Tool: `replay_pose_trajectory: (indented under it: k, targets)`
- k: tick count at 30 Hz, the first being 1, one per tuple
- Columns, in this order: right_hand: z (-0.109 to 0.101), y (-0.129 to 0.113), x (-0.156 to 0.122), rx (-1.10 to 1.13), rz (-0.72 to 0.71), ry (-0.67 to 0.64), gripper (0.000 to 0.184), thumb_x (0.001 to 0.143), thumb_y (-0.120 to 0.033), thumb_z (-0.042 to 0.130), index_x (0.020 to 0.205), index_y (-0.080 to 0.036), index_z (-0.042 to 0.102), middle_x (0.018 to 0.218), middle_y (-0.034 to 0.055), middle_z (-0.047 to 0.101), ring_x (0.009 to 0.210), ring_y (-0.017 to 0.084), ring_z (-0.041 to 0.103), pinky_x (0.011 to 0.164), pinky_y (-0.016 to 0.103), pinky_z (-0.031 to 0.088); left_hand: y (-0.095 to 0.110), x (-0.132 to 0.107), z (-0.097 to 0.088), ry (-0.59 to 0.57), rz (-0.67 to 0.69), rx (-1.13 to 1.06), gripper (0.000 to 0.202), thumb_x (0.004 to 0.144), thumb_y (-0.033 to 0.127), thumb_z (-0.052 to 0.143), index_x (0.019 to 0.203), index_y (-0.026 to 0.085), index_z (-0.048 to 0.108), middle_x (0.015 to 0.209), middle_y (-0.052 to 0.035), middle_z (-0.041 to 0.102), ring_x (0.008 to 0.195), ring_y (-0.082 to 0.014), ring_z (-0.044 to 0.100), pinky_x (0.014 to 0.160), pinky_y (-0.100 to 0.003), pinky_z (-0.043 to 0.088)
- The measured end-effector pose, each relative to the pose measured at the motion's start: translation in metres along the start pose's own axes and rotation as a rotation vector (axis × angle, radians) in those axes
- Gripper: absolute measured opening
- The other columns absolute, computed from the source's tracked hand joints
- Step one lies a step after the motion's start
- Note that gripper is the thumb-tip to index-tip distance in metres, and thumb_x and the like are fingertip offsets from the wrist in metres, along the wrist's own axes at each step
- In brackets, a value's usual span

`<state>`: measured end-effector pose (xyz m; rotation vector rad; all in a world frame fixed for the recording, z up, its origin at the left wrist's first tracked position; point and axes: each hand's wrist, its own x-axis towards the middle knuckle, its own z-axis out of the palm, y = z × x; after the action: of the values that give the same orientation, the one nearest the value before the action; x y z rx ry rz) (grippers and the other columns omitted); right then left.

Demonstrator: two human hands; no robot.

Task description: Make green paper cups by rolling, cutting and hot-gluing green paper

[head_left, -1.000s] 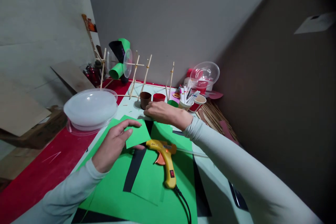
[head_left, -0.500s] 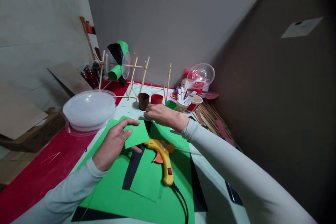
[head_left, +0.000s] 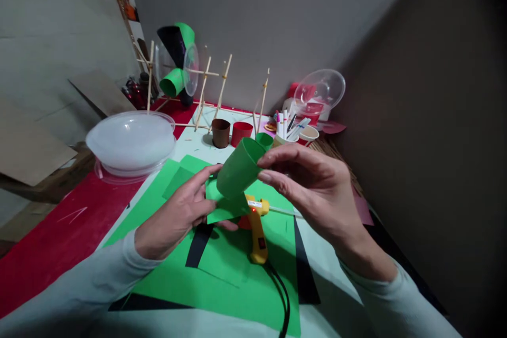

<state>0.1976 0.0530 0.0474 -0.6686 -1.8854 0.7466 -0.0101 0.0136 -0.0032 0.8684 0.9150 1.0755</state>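
My right hand [head_left: 317, 190] pinches a green paper cup [head_left: 240, 168], tilted with its open mouth toward the upper right, above the work table. My left hand [head_left: 180, 216] grips a small green paper piece [head_left: 225, 208] between thumb and fingers, right under the cup and touching it. A yellow glue gun [head_left: 257, 227] with a red light on lies on green paper sheets [head_left: 237, 285] just below both hands, its black cord running toward me.
A brown cup [head_left: 221, 132], a red cup [head_left: 241, 132] and a cup of markers [head_left: 287, 129] stand behind. A white plastic bowl [head_left: 130, 140] sits at the left, a clear bowl [head_left: 320, 90] at the back right. Wooden stick frames [head_left: 214, 95] rise at the back.
My right hand has come back from the cups at the rear carrying the green cup. My left hand has lifted the green paper piece up to the cup.
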Motion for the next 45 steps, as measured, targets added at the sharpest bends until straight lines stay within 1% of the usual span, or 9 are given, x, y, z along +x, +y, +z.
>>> replay_pose_trajectory:
  k: [6, 12, 15, 23, 26, 30, 37, 40, 45]
  targets:
    - [0.005, 0.004, -0.022, -0.07, -0.053, -0.037, 0.011, 0.093, -0.012, 0.076, 0.101, -0.019, 0.073, 0.094, -0.0014, 0.075, 0.085, 0.011, 0.065, 0.074, 0.025, 0.053, -0.008, -0.002, 0.0, -0.124, -0.056, -0.032, 0.053, 0.09, 0.021, 0.074, 0.139, 0.035, 0.06, 0.107, 0.0034, 0.077, 0.081, -0.0167, 0.079, 0.074, -0.023, 0.065]
    - [0.008, 0.004, -0.03, -0.112, -0.168, -0.098, 0.009, 0.093, -0.005, 0.072, 0.102, -0.009, 0.073, 0.094, 0.0043, 0.076, 0.088, 0.011, 0.068, 0.081, 0.026, 0.055, -0.009, -0.002, -0.004, -0.133, -0.016, 0.074, 0.064, 0.088, 0.017, 0.074, 0.147, 0.028, 0.052, 0.151, -0.0011, 0.063, 0.139, -0.0236, 0.06, 0.1, -0.02, 0.058]
    - [0.009, 0.003, -0.032, -0.165, -0.206, -0.128, 0.008, 0.094, -0.004, 0.07, 0.101, -0.005, 0.073, 0.09, 0.0061, 0.074, 0.085, 0.011, 0.067, 0.078, 0.026, 0.056, -0.009, -0.003, -0.003, -0.151, -0.028, 0.067, 0.066, 0.091, 0.013, 0.068, 0.151, 0.029, 0.047, 0.155, 0.0011, 0.059, 0.148, -0.0236, 0.051, 0.109, -0.024, 0.054]
    - [0.008, 0.002, -0.035, -0.143, -0.176, -0.188, 0.01, 0.095, -0.003, 0.068, 0.101, -0.011, 0.071, 0.092, 0.0041, 0.073, 0.086, 0.011, 0.069, 0.078, 0.023, 0.057, -0.004, -0.003, 0.002, -0.171, -0.058, 0.022, 0.075, 0.078, 0.0, 0.075, 0.144, 0.029, 0.056, 0.138, 0.0016, 0.073, 0.13, -0.0238, 0.068, 0.093, -0.023, 0.062]
    - [0.008, 0.003, -0.036, -0.113, -0.181, -0.241, 0.009, 0.098, -0.006, 0.064, 0.103, -0.007, 0.072, 0.093, 0.0058, 0.071, 0.086, 0.011, 0.066, 0.076, 0.024, 0.055, -0.002, -0.001, 0.004, -0.1, -0.034, 0.002, 0.073, 0.07, -0.004, 0.078, 0.136, 0.024, 0.063, 0.124, 0.0017, 0.08, 0.098, -0.0165, 0.079, 0.074, -0.016, 0.062]
    - [0.006, 0.004, -0.035, -0.13, -0.207, -0.338, 0.018, 0.099, -0.002, 0.057, 0.108, -0.009, 0.071, 0.098, 0.0056, 0.07, 0.092, 0.012, 0.063, 0.081, 0.024, 0.053, 0.002, 0.001, 0.009, -0.033, -0.046, 0.007, 0.064, 0.059, -0.007, 0.082, 0.116, 0.02, 0.072, 0.08, 0.0073, 0.081, 0.06, -0.0094, 0.07, 0.052, -0.012, 0.055]
    - [0.006, 0.005, -0.035, -0.204, -0.199, -0.387, 0.028, 0.095, 0.002, 0.052, 0.111, -0.011, 0.071, 0.099, 0.0071, 0.07, 0.093, 0.015, 0.062, 0.077, 0.027, 0.053, -0.001, 0.0, 0.006, 0.007, 0.008, 0.168, 0.044, 0.055, -0.002, 0.087, 0.092, 0.02, 0.078, 0.091, 0.0034, 0.081, 0.072, -0.0124, 0.071, 0.062, -0.014, 0.059]
    - [0.008, 0.004, -0.034, -0.208, -0.24, -0.358, 0.022, 0.101, -0.004, 0.056, 0.118, -0.007, 0.069, 0.107, 0.0093, 0.072, 0.101, 0.016, 0.065, 0.086, 0.028, 0.055, -0.003, 0.003, 0.004, 0.046, 0.039, 0.21, 0.035, 0.051, 0.006, 0.093, 0.079, 0.019, 0.077, 0.078, 0.0035, 0.078, 0.065, -0.0118, 0.068, 0.057, -0.013, 0.057]
    - [0.002, 0.003, -0.037, -0.193, -0.214, -0.073, 0.026, 0.1, -0.015, 0.066, 0.126, -0.009, 0.065, 0.124, 0.0085, 0.074, 0.11, 0.013, 0.068, 0.097, 0.024, 0.055, -0.004, 0.003, 0.006, 0.099, 0.035, 0.198, 0.033, 0.061, 0.017, 0.095, 0.088, 0.021, 0.076, 0.074, 0.0046, 0.078, 0.07, -0.013, 0.073, 0.059, -0.013, 0.059]
